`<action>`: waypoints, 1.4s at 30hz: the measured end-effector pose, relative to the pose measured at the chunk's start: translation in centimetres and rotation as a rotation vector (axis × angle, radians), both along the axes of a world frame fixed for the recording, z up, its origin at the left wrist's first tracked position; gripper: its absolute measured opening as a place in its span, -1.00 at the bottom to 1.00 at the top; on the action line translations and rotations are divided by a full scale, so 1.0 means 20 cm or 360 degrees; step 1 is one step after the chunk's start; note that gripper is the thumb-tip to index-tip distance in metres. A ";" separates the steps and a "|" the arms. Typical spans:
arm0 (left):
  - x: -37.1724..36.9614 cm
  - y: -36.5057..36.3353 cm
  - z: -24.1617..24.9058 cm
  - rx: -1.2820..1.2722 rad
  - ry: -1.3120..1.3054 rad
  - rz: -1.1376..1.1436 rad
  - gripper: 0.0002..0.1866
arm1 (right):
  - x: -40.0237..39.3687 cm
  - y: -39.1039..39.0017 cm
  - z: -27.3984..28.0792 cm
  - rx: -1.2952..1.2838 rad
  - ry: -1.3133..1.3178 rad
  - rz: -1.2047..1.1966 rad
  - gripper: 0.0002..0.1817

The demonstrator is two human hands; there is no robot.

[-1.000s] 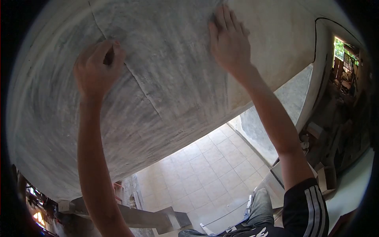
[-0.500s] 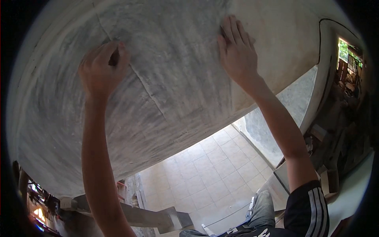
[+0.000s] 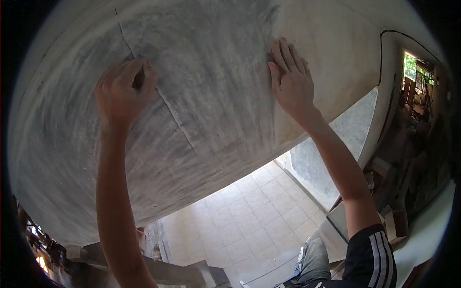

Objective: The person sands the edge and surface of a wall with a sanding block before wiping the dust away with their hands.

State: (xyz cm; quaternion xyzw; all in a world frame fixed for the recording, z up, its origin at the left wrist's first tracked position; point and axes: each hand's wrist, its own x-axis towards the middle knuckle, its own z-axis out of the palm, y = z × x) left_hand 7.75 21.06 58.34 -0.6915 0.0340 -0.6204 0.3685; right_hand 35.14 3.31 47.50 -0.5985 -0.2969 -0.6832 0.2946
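A large grey plastered surface (image 3: 221, 86), streaked with darker grey, fills the upper view. A thin crack (image 3: 173, 115) runs down across it. My left hand (image 3: 122, 91) is closed against the surface beside the crack, thumb and curled fingers together around a dark hollow. What it grips, if anything, is hidden. My right hand (image 3: 294, 79) lies flat on the surface farther right, where dark grey meets paler beige. Its fingers are stretched out and its thumb stands slightly apart. The area under the palm cannot be seen.
Below the surface's lower edge is a tiled floor (image 3: 254, 206). A grey beam-like ledge (image 3: 168, 271) crosses the bottom left. On the right are a black cable (image 3: 382, 53), an open cardboard box (image 3: 396, 224), clutter and a bright window opening (image 3: 410, 67).
My right hand has slid a little down the surface. My left hand stays about where it was by the crack. The whole view has shifted slightly.
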 end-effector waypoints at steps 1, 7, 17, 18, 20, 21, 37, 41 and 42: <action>0.01 -0.01 -0.01 -0.0023 0.0022 0.0034 -0.87 | 0.01 -0.03 0.00 -0.0029 -0.0006 -0.0032 -0.52; 0.02 0.00 -0.01 -0.0052 0.0030 -0.0050 -0.89 | 0.00 0.04 0.28 0.0137 0.0158 -0.0043 -0.48; 0.03 -0.01 -0.01 0.0027 0.0031 -0.0068 -0.90 | -0.06 -0.02 0.23 -0.0064 0.0218 -0.0148 -0.47; 0.03 -0.01 -0.01 0.0026 0.0032 -0.0080 -0.90 | -0.07 0.00 0.25 -0.0041 0.0250 -0.0144 -0.47; 0.02 -0.01 -0.01 0.0033 0.0021 -0.0092 -0.89 | -0.11 0.01 0.22 -0.0087 0.0244 -0.0112 -0.47; 0.02 -0.01 -0.01 0.0040 0.0015 -0.0098 -0.88 | -0.17 0.02 0.10 -0.0157 0.0210 -0.0091 -0.48; 0.02 -0.03 -0.01 -0.0005 0.0029 -0.0090 -0.78 | -0.11 -0.09 0.17 -0.0287 0.0090 -0.0178 -0.46; 0.02 -0.04 -0.01 0.0003 0.0004 -0.0142 -0.79 | -0.05 -0.03 0.31 -0.0096 0.0220 -0.0166 -0.44; 0.02 -0.03 -0.01 0.0008 0.0008 -0.0132 -0.80 | -0.10 -0.01 0.26 -0.0125 0.0231 -0.0132 -0.44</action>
